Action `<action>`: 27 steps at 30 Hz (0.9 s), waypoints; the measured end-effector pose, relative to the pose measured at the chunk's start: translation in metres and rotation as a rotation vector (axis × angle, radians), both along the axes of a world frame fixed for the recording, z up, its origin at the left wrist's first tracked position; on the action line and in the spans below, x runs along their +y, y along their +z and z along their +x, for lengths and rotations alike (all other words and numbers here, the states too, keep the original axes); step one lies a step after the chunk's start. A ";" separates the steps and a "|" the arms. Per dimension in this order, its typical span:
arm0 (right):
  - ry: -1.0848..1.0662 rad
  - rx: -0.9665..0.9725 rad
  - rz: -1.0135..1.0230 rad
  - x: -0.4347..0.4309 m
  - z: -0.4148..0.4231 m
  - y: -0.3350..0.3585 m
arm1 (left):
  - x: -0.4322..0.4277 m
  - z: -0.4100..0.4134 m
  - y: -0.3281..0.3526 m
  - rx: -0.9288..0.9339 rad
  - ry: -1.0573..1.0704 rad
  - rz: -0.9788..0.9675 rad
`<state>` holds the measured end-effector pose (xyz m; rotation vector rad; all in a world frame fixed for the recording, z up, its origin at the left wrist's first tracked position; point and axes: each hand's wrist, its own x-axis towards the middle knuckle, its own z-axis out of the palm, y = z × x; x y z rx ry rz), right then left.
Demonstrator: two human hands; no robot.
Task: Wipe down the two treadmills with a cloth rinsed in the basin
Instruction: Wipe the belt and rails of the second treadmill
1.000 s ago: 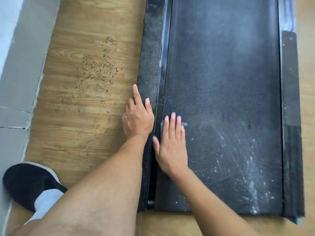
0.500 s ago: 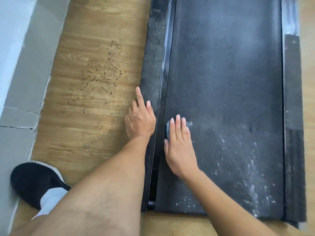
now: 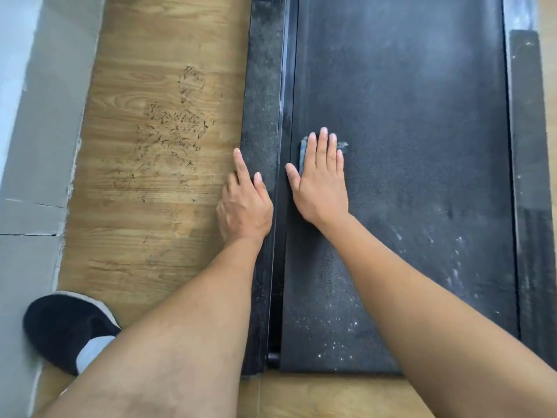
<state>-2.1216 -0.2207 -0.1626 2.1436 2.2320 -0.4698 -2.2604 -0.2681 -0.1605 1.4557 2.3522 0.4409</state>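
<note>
We are looking down on the treadmill [image 3: 407, 116], lying flat, its black grainy belt stretching ahead of and to the right of our right hand [image 3: 321, 182]. White specks are dusting the belt behind and to the right of that hand. The blue-grey cloth [image 3: 303, 149] is lying flat under its straight fingers, peeking out on either side. The dusty side rail is running just to the left of it.

Right hand [image 3: 321, 182] slides the cloth [image 3: 303, 147] forward along the belt [image 3: 407, 146]. Its fingertips were short of the left hand's [image 3: 245, 203] index tip a second ago and now lie ahead of it. Thumb spreads wider, toward the side rail [image 3: 262, 101].
</note>
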 end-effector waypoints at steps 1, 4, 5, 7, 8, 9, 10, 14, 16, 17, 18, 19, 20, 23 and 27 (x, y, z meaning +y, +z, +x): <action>0.014 -0.006 -0.007 -0.028 0.004 0.002 | -0.001 0.000 0.000 -0.003 -0.001 0.001; 0.075 -0.019 -0.115 -0.156 0.019 0.011 | -0.002 0.001 0.001 0.012 -0.008 0.006; 0.087 -0.028 -0.151 -0.197 0.024 0.016 | -0.001 0.001 0.002 0.013 -0.012 0.005; 0.071 -0.033 -0.194 -0.243 0.033 0.023 | -0.002 0.000 0.002 0.017 -0.011 0.006; 0.055 -0.037 -0.195 -0.241 0.036 0.021 | -0.002 0.001 0.002 0.022 -0.009 0.009; 0.039 -0.050 -0.178 -0.223 0.037 0.017 | -0.001 0.001 0.002 0.027 -0.006 0.017; 0.021 -0.060 -0.160 -0.194 0.035 0.015 | -0.001 0.001 0.002 0.028 -0.005 0.023; -0.084 -0.050 -0.045 -0.040 0.030 0.008 | 0.002 0.002 -0.002 0.016 -0.006 0.037; -0.083 -0.042 -0.038 -0.004 0.035 0.005 | 0.000 0.002 -0.003 0.017 -0.009 0.039; -0.061 -0.042 -0.051 -0.006 0.038 0.003 | -0.001 0.001 -0.003 0.030 -0.015 0.042; -0.039 -0.045 -0.058 -0.021 0.042 0.002 | -0.002 0.001 -0.003 0.058 -0.023 0.044; -0.005 -0.050 -0.057 -0.048 0.046 0.003 | -0.003 0.000 -0.002 0.098 -0.040 0.049; 0.030 -0.042 -0.068 -0.084 0.051 0.006 | -0.004 -0.002 -0.001 0.145 -0.080 0.061; 0.107 -0.019 -0.165 -0.207 0.069 0.018 | -0.005 -0.003 -0.001 0.201 -0.301 0.132; 0.028 -0.034 -0.193 -0.207 0.077 0.023 | -0.004 -0.002 -0.002 0.150 -0.426 0.187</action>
